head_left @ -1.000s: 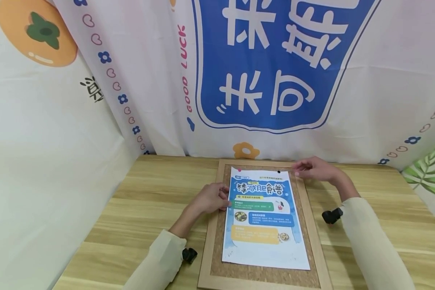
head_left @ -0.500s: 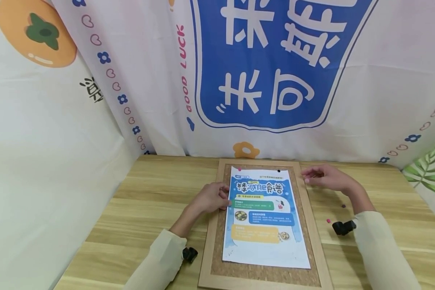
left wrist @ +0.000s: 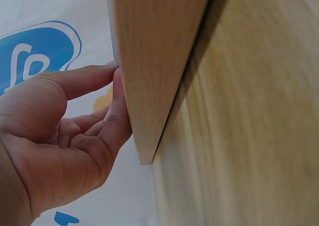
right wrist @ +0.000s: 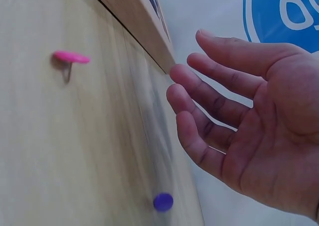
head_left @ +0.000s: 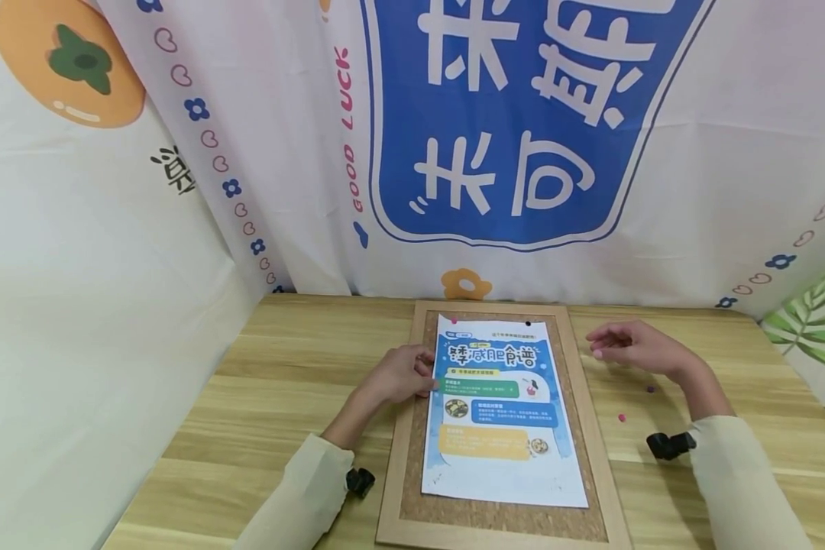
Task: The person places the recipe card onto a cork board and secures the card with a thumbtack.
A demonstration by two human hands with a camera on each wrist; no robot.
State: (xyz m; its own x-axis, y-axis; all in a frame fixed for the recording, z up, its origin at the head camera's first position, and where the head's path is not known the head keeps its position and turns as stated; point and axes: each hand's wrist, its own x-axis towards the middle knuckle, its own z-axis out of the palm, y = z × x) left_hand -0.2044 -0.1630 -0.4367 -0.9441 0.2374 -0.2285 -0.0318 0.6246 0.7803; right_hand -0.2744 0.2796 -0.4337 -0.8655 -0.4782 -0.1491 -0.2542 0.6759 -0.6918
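A printed poster sheet (head_left: 502,481) lies on a wood-framed corkboard (head_left: 522,523). A pink thumbtack (head_left: 454,321) sits at its top left corner and a black thumbtack (head_left: 528,324) near its top right. My left hand (head_left: 402,374) pinches the sheet's left edge between thumb and forefinger; in the left wrist view these fingertips (left wrist: 110,69) meet right at the board's wooden rim. Right of the board my right hand (head_left: 642,347) hovers over the table, loosely curved and holding nothing. Below it lie a loose pink thumbtack (right wrist: 72,57), point down, and a purple thumbtack (right wrist: 163,202).
The wooden table (head_left: 261,397) runs to both sides of the board. Behind it hangs a white printed cloth (head_left: 302,191) with a blue badge and lettering. Black wrist cameras (head_left: 670,445) are strapped to both forearms.
My right hand has moved away from the board's top right corner, to the right and slightly nearer. The two loose thumbtacks have come into view. My left hand keeps its place.
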